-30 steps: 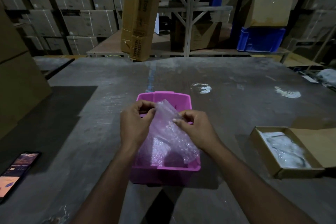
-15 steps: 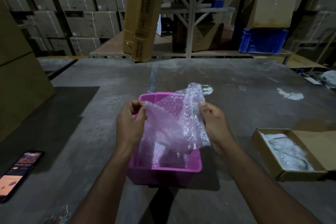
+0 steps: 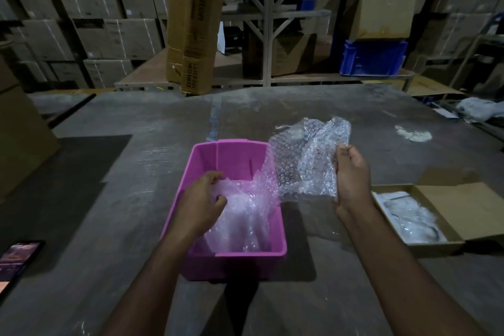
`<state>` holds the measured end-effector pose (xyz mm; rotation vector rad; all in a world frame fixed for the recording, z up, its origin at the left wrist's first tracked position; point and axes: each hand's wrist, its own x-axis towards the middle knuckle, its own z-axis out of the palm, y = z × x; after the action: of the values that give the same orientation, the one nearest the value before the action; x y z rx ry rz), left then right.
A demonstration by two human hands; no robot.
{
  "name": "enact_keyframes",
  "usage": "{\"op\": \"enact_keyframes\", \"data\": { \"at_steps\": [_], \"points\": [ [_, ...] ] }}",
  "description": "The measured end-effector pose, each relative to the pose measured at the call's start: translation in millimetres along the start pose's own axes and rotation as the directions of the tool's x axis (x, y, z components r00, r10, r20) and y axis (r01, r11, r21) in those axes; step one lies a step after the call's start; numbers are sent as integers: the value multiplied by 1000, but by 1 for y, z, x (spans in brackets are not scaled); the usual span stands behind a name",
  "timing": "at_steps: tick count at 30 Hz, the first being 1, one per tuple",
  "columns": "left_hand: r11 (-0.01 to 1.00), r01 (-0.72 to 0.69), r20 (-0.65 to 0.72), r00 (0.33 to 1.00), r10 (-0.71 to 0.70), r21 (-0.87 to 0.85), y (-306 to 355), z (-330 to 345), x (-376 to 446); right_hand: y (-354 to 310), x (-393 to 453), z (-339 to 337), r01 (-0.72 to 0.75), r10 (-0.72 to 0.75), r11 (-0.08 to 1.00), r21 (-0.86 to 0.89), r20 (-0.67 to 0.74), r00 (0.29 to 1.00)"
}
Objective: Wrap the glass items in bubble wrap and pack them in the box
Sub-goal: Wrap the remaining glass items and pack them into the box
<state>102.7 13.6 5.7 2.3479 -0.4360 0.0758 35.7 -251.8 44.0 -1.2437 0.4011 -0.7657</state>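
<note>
A pink plastic bin (image 3: 231,154) stands on the table in front of me, with bubble wrap (image 3: 245,215) lying inside it. My left hand (image 3: 200,204) reaches into the bin, fingers curled on that wrap. My right hand (image 3: 351,174) holds a loose sheet of bubble wrap (image 3: 308,161) up to the right of the bin, above the table. An open cardboard box (image 3: 458,213) at the right holds a bubble-wrapped item (image 3: 406,215). No bare glass item shows.
A phone (image 3: 16,259) with a lit screen lies at the left edge of the grey table (image 3: 136,172). A tall cardboard carton (image 3: 193,22) stands at the far edge. Shelving, stacked cartons and a blue crate (image 3: 373,57) fill the background.
My right hand has pulled one sheet of bubble wrap up and to the right, out of the bin. My left hand has dropped into the bin onto the remaining wrap.
</note>
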Motion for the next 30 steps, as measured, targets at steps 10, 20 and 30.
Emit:
{"op": "enact_keyframes", "data": {
  "at_steps": [10,20,30],
  "points": [
    [930,-302,51,946,319,-208,63,34,-10,-10,-6,-23,17,-13,997,69,-60,998],
    [809,-420,-31,894,448,-412,140,101,-18,-34,-17,-65,-44,44,973,226,5,999],
    [465,230,392,874,289,-855,206,124,-29,-26,-13,-157,-222,221,975,-4,51,974]
  ]
}}
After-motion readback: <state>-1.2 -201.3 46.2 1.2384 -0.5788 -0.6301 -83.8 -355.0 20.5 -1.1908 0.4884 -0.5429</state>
